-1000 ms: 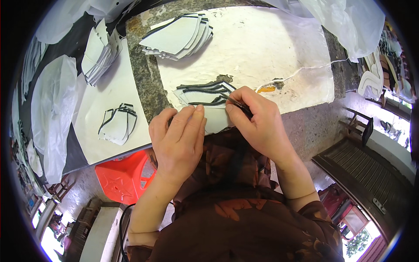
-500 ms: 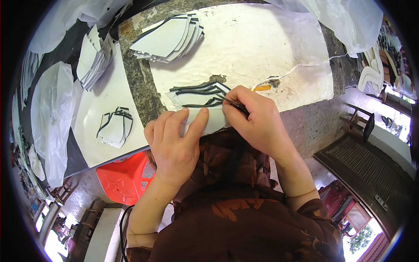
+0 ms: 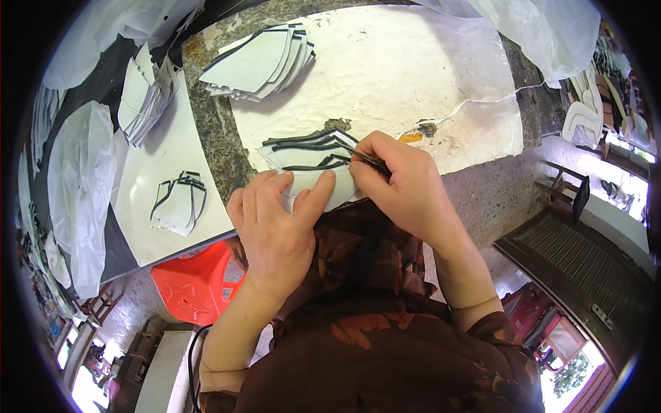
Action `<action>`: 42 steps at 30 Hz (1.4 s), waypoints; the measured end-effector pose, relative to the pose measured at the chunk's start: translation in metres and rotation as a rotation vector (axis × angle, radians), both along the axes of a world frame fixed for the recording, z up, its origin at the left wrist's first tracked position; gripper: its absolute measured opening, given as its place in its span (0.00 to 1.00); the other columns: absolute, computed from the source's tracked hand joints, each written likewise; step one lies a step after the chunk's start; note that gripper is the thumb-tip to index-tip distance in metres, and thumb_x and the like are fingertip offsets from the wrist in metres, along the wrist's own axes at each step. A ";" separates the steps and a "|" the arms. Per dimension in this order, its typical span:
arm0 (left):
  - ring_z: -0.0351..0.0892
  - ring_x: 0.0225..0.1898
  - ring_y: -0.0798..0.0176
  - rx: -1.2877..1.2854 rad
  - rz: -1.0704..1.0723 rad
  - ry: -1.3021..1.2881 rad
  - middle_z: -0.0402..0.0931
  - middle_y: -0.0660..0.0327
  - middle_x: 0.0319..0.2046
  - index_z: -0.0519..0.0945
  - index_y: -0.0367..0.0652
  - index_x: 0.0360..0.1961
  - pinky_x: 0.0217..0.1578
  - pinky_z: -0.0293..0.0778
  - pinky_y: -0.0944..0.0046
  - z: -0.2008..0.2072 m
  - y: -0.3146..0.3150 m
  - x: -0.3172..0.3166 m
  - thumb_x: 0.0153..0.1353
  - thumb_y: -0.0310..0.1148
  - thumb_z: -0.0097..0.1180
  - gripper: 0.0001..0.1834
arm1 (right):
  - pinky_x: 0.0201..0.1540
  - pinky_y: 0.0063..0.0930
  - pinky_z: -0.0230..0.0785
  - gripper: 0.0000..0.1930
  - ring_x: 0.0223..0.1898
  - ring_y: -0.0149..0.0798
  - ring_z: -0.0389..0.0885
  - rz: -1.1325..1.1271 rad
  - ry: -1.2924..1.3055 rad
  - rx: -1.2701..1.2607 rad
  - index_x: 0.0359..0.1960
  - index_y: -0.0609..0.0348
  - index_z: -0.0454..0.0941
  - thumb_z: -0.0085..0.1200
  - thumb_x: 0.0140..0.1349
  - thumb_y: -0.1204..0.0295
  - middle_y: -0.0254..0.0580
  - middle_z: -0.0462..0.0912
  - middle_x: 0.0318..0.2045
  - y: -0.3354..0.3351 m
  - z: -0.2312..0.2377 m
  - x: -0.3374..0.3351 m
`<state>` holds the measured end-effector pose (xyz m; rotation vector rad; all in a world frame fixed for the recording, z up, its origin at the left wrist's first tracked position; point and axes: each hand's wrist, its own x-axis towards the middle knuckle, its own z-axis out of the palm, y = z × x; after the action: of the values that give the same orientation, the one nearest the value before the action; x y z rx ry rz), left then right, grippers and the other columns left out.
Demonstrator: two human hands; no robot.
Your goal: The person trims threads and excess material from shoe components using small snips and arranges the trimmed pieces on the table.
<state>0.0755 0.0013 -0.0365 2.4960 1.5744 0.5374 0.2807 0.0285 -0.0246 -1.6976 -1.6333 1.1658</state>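
Observation:
At the table's near edge, several white shoe-upper-like pieces (image 3: 320,187) with black edging lie overlapped. My left hand (image 3: 272,220) holds the nearest one down with its fingertips, thumb apart from the fingers. Between the thumb and fingers of my right hand (image 3: 406,182) is a slim dark metal tool (image 3: 372,160), whose tip reaches the black edging (image 3: 323,164). Its exact kind is hard to make out, since my fingers cover much of it.
A fanned stack of white pieces (image 3: 258,65) lies at the far left of the table. Farther left are a tied bundle (image 3: 143,100), a small stack (image 3: 180,206) and plastic bags (image 3: 82,186). White cord (image 3: 475,103) crosses the white sheet (image 3: 427,76). A red stool (image 3: 189,286) stands below.
The tool's tip and my right hand have shifted very slightly left along the black edging. My left hand keeps its place on the piece.

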 end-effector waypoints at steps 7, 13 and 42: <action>0.73 0.55 0.50 -0.001 -0.022 0.024 0.70 0.58 0.45 0.85 0.67 0.58 0.61 0.64 0.42 0.000 0.002 0.002 0.63 0.25 0.58 0.25 | 0.31 0.29 0.70 0.06 0.24 0.33 0.76 -0.003 -0.062 0.032 0.36 0.63 0.78 0.59 0.64 0.72 0.41 0.79 0.23 0.003 -0.002 -0.001; 0.72 0.58 0.49 0.009 0.074 -0.080 0.73 0.57 0.53 0.84 0.53 0.57 0.64 0.64 0.42 -0.009 0.002 0.007 0.60 0.24 0.59 0.24 | 0.32 0.40 0.73 0.08 0.28 0.50 0.82 -0.042 -0.174 0.037 0.36 0.59 0.76 0.59 0.62 0.69 0.45 0.82 0.27 0.004 0.000 -0.010; 0.76 0.42 0.56 -0.339 -0.122 -0.360 0.81 0.62 0.36 0.86 0.43 0.39 0.49 0.67 0.57 0.032 0.034 -0.015 0.56 0.25 0.66 0.08 | 0.31 0.26 0.67 0.07 0.25 0.27 0.70 0.119 0.260 -0.137 0.33 0.62 0.82 0.62 0.58 0.71 0.36 0.76 0.21 0.008 0.013 0.005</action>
<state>0.0604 0.0353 -0.0041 2.0878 1.2510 0.6041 0.2857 0.0369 -0.0120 -1.4710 -1.5392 1.5175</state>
